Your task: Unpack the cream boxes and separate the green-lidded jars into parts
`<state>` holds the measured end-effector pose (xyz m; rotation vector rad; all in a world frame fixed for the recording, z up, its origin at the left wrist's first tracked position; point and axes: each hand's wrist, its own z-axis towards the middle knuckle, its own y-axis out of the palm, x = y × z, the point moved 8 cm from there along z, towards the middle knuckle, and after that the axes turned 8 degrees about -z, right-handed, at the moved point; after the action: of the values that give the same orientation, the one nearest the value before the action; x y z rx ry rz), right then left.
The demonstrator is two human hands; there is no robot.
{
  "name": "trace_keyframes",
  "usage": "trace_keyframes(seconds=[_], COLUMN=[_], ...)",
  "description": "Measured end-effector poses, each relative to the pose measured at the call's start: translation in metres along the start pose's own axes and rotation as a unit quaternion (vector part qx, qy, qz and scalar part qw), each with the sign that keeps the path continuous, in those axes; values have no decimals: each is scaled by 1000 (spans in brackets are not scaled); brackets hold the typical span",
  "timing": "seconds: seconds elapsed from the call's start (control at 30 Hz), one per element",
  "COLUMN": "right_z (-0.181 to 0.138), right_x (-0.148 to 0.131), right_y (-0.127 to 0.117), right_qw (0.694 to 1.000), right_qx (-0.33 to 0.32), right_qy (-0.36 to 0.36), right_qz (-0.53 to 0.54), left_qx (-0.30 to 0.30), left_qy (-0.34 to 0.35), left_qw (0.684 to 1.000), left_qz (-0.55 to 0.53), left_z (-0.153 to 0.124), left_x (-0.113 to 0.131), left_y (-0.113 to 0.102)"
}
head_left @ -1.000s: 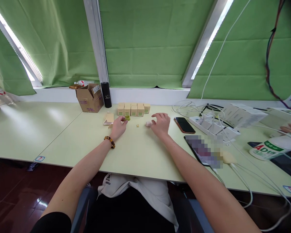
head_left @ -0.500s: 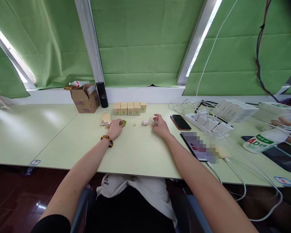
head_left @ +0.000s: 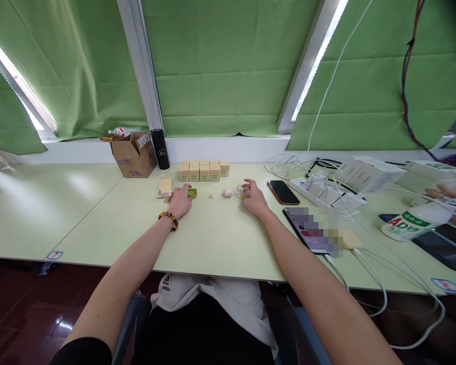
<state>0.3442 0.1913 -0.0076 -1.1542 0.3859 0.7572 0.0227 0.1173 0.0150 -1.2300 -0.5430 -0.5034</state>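
Observation:
My left hand (head_left: 180,201), with a beaded bracelet at the wrist, has its fingers closed on a small green open-topped box (head_left: 192,192) on the table. Just left of it lies an opened small cream carton (head_left: 164,186) with its flaps out. My right hand (head_left: 254,199) curls its fingers at a small clear container (head_left: 240,192); its thumb side touches the container, and the exact hold is partly hidden. Between the hands are a pale pinkish-white cylinder (head_left: 227,193), beside the clear container, and a tiny yellowish piece (head_left: 211,195).
Several small closed cartons (head_left: 204,171) stand in a row behind. Back left are a cardboard box (head_left: 134,158) and a black bottle (head_left: 160,149). On the right lie a phone (head_left: 283,192), a tablet (head_left: 306,230), a power strip (head_left: 327,195) and cables. Another person's hand (head_left: 450,195) is far right.
The green box has turned so that its hollow inside shows. My right hand and the clear container have shifted slightly right. The cylinder and tiny piece stay put.

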Motion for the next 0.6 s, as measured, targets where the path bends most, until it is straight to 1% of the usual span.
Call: trace_keyframes(seconds=[0.27, 0.6], right_z=[0, 1], right_x=[1, 0], right_y=[2, 7], right_qw=[1000, 1000], right_qx=[-9, -15], right_qy=[0, -16], right_qz=[7, 9], left_qx=[-6, -6], left_qy=[-7, -1], left_qw=[1000, 1000], left_qz=[2, 2], left_z=[-2, 2], left_x=[4, -1], left_y=[1, 4])
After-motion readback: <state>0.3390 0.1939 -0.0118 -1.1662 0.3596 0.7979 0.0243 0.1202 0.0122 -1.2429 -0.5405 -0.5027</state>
